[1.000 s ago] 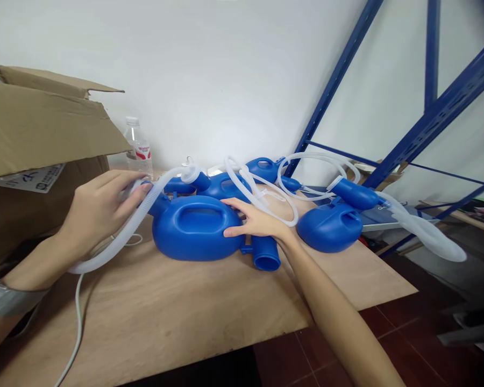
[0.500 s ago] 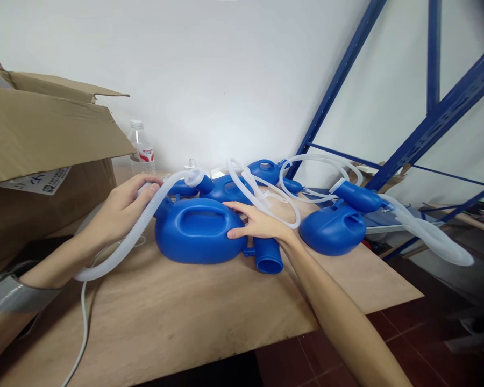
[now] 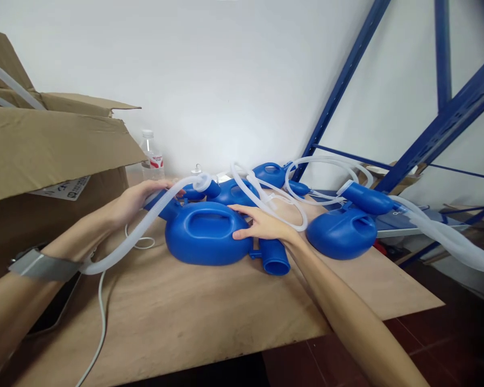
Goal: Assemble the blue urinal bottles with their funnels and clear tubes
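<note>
A blue plastic urinal bottle [image 3: 207, 247] with a moulded handle lies on the table in front of me. My right hand [image 3: 262, 223] grips its right end, thumb in front and fingers on top. My left hand [image 3: 139, 199] is at the bottle's neck on the left, its fingers reaching over the opening and partly hidden behind a white corrugated hose [image 3: 135, 236]. This hose arches from my left wrist up to a white fitting by a blue neck behind. A blue cylindrical cup [image 3: 276, 260] hangs on the bottle's right side, open end facing me.
More blue urinal bottles [image 3: 341, 234] with clear hoses [image 3: 326, 159] lie behind and to the right. An open cardboard box [image 3: 56, 140] stands left, near a water bottle [image 3: 153, 158]. A white cable [image 3: 102, 317] crosses the wooden table [image 3: 177, 322]. Blue shelving [image 3: 411, 156] rises at right.
My left hand's fingers have extended rightward over the bottle's neck, whose blue rim shows more. The view has swung slightly left. My right hand keeps its grip.
</note>
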The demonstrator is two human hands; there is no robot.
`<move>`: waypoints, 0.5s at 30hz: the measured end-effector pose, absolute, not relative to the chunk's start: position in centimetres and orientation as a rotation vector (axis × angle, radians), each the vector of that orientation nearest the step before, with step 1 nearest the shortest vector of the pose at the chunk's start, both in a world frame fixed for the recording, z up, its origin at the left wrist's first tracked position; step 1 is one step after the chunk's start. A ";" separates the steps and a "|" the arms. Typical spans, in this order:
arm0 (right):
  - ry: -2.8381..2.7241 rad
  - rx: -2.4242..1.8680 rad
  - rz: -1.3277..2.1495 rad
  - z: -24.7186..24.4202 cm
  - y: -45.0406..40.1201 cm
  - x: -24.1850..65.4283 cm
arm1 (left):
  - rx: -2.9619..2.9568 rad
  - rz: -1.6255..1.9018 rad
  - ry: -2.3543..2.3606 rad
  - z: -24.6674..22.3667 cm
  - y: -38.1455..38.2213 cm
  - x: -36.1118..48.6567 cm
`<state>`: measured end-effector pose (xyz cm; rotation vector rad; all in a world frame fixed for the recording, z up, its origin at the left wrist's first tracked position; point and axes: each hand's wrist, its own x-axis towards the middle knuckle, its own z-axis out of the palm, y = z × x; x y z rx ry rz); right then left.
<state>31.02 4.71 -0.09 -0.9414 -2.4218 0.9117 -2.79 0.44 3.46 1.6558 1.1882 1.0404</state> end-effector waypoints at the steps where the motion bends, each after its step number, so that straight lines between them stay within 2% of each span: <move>1: -2.411 -0.953 0.923 -0.1 4.7 31.0 | 1.617 1.000 1.175 3.7 0.9 -2.9; 5: -2.380 -1.001 0.959 0.1 4.4 31.0 | 1.608 0.866 1.203 4.1 2.4 -2.7; 15: -2.417 -0.872 0.957 0.0 4.6 31.1 | 1.487 1.109 1.128 3.3 0.6 -1.0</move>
